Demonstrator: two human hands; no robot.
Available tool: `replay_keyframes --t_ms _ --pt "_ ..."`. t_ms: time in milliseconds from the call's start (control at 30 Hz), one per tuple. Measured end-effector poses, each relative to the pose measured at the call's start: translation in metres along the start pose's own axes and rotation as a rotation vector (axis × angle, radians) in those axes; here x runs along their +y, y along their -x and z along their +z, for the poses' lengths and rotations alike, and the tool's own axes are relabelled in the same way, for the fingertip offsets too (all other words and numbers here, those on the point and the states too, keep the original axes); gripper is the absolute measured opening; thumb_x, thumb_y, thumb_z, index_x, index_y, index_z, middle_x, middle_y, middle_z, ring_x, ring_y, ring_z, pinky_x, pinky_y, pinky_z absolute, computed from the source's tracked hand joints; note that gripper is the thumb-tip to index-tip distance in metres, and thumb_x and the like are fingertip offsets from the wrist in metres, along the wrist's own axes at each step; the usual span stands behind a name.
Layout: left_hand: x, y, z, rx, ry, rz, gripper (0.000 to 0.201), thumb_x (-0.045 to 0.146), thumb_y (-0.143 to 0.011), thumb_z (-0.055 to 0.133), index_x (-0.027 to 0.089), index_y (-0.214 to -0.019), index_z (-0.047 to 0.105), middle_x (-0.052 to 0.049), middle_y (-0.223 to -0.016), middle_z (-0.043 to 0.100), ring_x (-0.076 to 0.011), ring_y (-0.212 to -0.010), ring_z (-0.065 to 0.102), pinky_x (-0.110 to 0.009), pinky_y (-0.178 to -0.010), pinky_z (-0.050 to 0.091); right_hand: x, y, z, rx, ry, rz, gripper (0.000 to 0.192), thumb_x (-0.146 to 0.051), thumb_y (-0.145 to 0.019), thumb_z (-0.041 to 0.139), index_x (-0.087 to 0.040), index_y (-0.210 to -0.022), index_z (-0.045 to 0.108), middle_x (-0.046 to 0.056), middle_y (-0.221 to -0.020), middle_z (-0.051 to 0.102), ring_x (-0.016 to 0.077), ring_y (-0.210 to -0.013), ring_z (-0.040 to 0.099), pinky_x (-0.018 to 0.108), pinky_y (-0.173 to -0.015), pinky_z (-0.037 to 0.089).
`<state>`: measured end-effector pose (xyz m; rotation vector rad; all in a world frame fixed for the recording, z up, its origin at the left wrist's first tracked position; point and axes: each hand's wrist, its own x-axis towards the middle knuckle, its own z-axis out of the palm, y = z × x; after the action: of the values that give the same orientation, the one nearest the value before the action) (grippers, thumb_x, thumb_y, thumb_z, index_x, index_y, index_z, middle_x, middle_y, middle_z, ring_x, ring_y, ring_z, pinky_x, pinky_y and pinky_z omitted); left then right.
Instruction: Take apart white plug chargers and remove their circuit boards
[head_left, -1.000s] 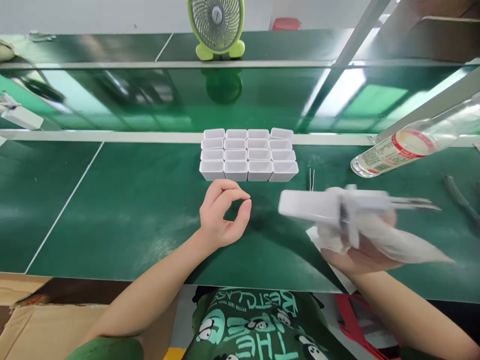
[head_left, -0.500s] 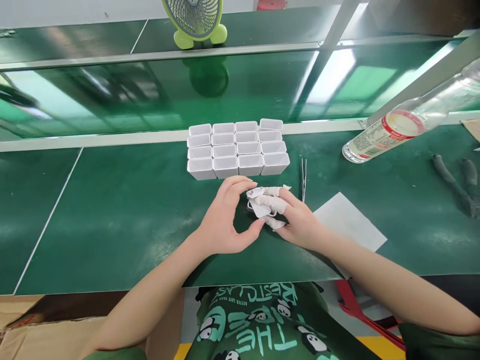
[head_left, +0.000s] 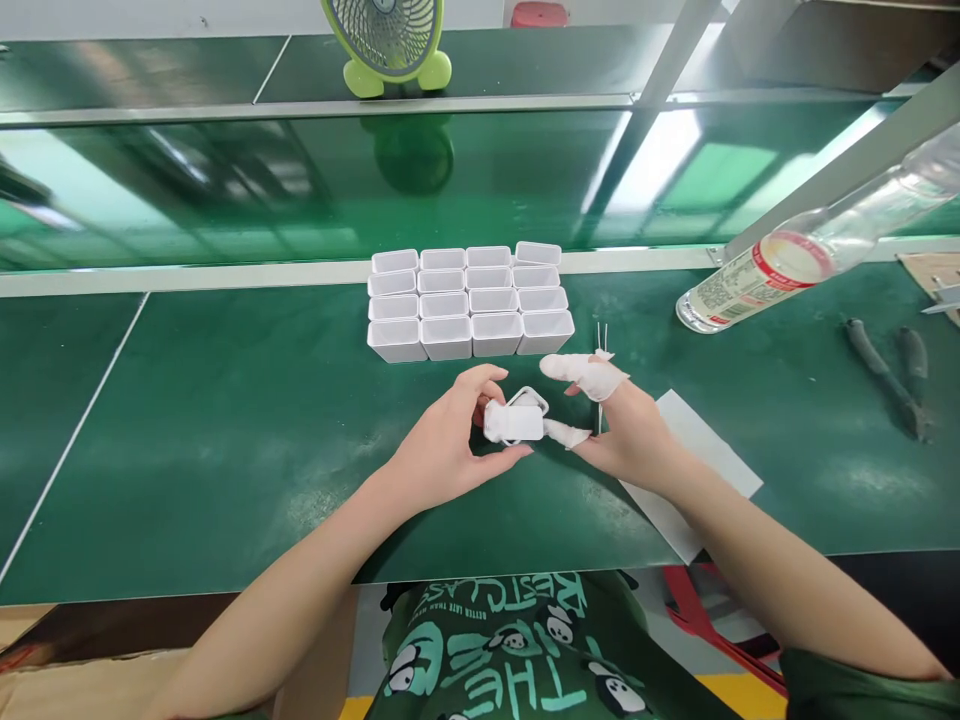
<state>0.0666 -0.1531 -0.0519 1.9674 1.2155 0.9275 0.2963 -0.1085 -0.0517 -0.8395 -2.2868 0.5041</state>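
Observation:
My left hand is closed around a small white plastic piece with a thin white open loop at its top. White wrapping covers a fingertip beside the piece. My right hand is open, its thumb and fingers apart and wrapped in white at the ends. Its thumb tip lies close to the right side of the piece; whether they touch I cannot tell. Just beyond both hands stands a block of white open-topped boxes, set in rows. Thin metal tweezers lie partly hidden behind my right hand.
A white sheet lies partly under my right forearm. Farther right are dark-handled pliers and a leaning clear bottle with a red-and-white label. A green fan stands on the shelf at the back. The green table ends before my shirt.
My right hand has opened and drawn back to the right from the white plastic piece. The piece stays with my left hand. The view has shifted slightly.

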Motion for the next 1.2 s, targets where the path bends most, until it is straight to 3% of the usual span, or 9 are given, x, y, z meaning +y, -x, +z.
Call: replay_keyframes --t_ms 167,300,400,500,633,700,767,967,1200 --pt "0.003 -0.001 0.002 -0.117 -0.078 -0.057 0.067 0.031 -0.078 0.077 0.028 -0.134 0.039 -0.007 -0.119 0.053 -0.017 -0.097 0.058 -0.027 -0.075 0.055 0.006 -0.002 -0.018 0.066 0.201 0.116 0.038 -0.017 -0.089 0.056 -0.025 -0.126 0.053 0.008 -0.1 0.064 0.0241 -0.082 0.063 0.039 -0.073 0.054" --pt "0.004 -0.002 0.005 -0.08 -0.07 -0.03 0.06 0.037 -0.08 0.075 0.027 -0.129 0.041 -0.01 -0.128 0.049 -0.0203 -0.102 0.058 -0.028 -0.07 0.056 0.028 0.005 -0.014 -0.026 0.448 0.324 0.043 -0.02 -0.086 0.053 -0.017 -0.129 0.052 0.011 -0.092 0.053 0.0246 -0.069 0.055 0.037 -0.055 0.047" --pt "0.003 0.0 0.005 -0.079 -0.096 0.024 0.046 0.035 -0.085 0.07 0.026 -0.123 0.046 -0.011 -0.126 0.048 -0.0213 -0.103 0.059 -0.027 -0.067 0.056 0.037 0.006 -0.01 -0.054 0.419 0.37 0.039 -0.014 -0.084 0.048 -0.016 -0.122 0.059 0.011 -0.088 0.051 0.0234 -0.066 0.05 0.036 -0.054 0.046" --pt "0.003 0.002 0.005 -0.083 -0.119 0.059 0.039 0.031 -0.085 0.069 0.025 -0.118 0.049 -0.012 -0.128 0.048 -0.0202 -0.099 0.061 -0.027 -0.065 0.055 0.032 0.001 -0.018 0.009 0.167 0.439 0.031 -0.014 -0.084 0.048 -0.021 -0.106 0.069 0.007 -0.082 0.051 0.0208 -0.067 0.05 0.034 -0.054 0.046" --pt "0.003 0.002 0.006 -0.079 -0.034 -0.04 0.052 0.032 -0.081 0.074 0.025 -0.122 0.042 -0.014 -0.135 0.048 -0.0189 -0.09 0.063 -0.03 -0.068 0.057 0.02 -0.006 -0.039 0.149 -0.626 0.563 0.02 -0.029 -0.089 0.061 -0.028 -0.105 0.072 0.004 -0.082 0.06 0.0168 -0.068 0.056 0.031 -0.056 0.049" --pt "0.003 0.001 0.007 -0.123 0.017 -0.128 0.056 0.031 -0.082 0.073 0.027 -0.126 0.039 -0.011 -0.13 0.053 -0.0149 -0.079 0.063 -0.029 -0.065 0.056 0.016 -0.008 -0.042 0.211 -0.904 0.553 0.028 -0.035 -0.081 0.073 -0.03 -0.109 0.072 0.004 -0.091 0.067 0.016 -0.071 0.058 0.031 -0.059 0.052" --pt "0.004 0.001 0.008 -0.135 0.029 -0.196 0.06 0.032 -0.081 0.074 0.028 -0.129 0.038 -0.008 -0.12 0.058 -0.0121 -0.071 0.061 -0.026 -0.061 0.054 0.012 -0.007 -0.039 0.213 -0.987 0.545 0.039 -0.035 -0.074 0.081 -0.032 -0.112 0.071 0.003 -0.097 0.069 0.0147 -0.07 0.059 0.03 -0.061 0.053" --pt "0.003 0.001 0.016 0.019 -0.057 -0.188 0.068 0.043 -0.071 0.084 0.024 -0.124 0.045 -0.006 -0.112 0.054 -0.0113 -0.071 0.055 -0.025 -0.06 0.052 -0.004 -0.001 -0.018 0.185 -0.775 0.483 0.017 -0.028 -0.092 0.064 -0.028 -0.107 0.073 0.003 -0.087 0.071 0.0144 -0.068 0.064 0.029 -0.059 0.055" --pt "0.003 0.0 0.019 0.042 -0.049 -0.171 0.06 0.043 -0.069 0.085 0.022 -0.115 0.051 -0.005 -0.109 0.053 -0.0121 -0.076 0.055 -0.024 -0.062 0.051 -0.011 0.004 -0.014 0.223 -0.498 0.37 0.019 -0.018 -0.087 0.067 -0.029 -0.101 0.075 0.002 -0.084 0.073 0.0136 -0.064 0.063 0.025 -0.053 0.054"
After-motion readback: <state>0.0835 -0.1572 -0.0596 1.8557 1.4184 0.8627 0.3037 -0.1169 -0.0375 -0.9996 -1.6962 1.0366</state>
